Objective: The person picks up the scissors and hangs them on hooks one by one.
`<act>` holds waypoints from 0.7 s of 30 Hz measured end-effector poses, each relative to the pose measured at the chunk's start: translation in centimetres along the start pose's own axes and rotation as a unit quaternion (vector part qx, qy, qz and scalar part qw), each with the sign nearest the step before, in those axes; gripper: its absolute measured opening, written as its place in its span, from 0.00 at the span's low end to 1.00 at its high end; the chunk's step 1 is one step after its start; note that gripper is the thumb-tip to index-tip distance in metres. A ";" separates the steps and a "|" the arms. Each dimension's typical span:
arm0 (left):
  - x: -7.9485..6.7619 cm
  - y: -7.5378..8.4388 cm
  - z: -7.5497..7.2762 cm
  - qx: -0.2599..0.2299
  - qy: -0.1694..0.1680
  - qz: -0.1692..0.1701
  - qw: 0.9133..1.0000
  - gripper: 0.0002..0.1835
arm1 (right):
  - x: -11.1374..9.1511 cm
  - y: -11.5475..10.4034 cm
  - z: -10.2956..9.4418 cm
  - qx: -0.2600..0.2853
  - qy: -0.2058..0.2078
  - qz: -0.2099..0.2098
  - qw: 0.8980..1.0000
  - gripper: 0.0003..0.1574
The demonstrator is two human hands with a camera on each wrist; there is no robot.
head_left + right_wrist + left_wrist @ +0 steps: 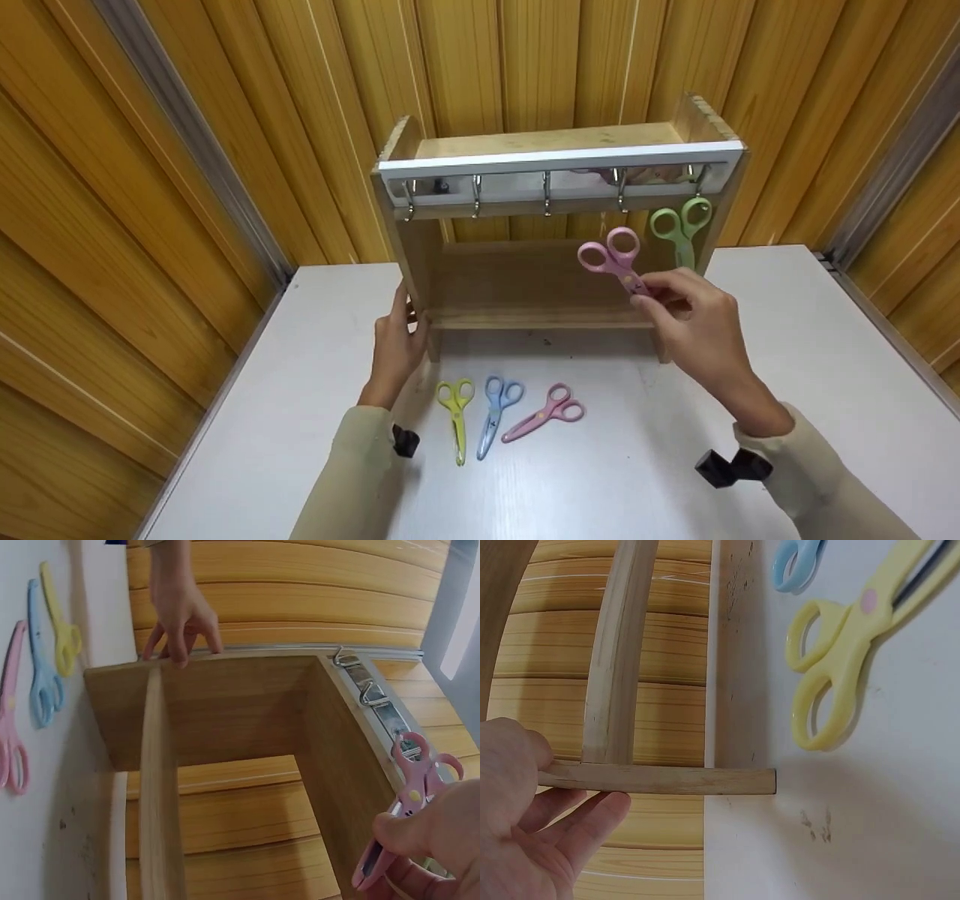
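Note:
With thumb and fingers my right hand [701, 322] pinches pink scissors [625, 276] by the blade end, handle loops pointing up. They are in front of the wooden rack [555, 140], below its row of metal hooks [547, 193]. Green scissors [683, 238] hang by a loop from the rightmost hook, just beyond the right hand. My left hand [396, 341] grips the lower left side panel [660, 779] of the rack, thumb on one face and fingers on the other. In the right wrist view the held scissors [411, 799] overlap the hook strip.
On the white table [570, 495] before the rack lie yellow scissors [457, 412], blue scissors [492, 420] and a second pink pair [536, 422]. Four other hooks hold nothing. Wood-patterned panels [532, 67] stand behind and at both sides.

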State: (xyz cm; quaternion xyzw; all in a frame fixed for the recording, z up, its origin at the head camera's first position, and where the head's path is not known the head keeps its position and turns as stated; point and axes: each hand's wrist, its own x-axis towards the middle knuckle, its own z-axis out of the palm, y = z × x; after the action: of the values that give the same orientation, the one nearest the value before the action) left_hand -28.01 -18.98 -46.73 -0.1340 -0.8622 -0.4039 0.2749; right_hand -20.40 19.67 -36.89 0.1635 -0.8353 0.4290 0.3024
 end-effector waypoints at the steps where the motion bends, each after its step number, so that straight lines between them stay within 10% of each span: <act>1: 0.0 0.0 0.0 -0.001 0.000 -0.002 1.000 0.38 | 0.1 -0.1 0.2 0.007 0.004 0.008 1.000 0.11; 21: 0.0 0.1 0.0 0.011 -0.005 -0.015 1.000 0.37 | 1.6 0.5 3.4 0.094 0.035 0.084 0.991 0.11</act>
State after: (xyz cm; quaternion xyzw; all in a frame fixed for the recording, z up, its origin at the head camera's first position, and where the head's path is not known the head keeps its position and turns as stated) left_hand -27.97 -18.89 -46.69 -0.1202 -0.8697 -0.3980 0.2661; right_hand -23.16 17.16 -37.75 0.1057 -0.7913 0.5344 0.2775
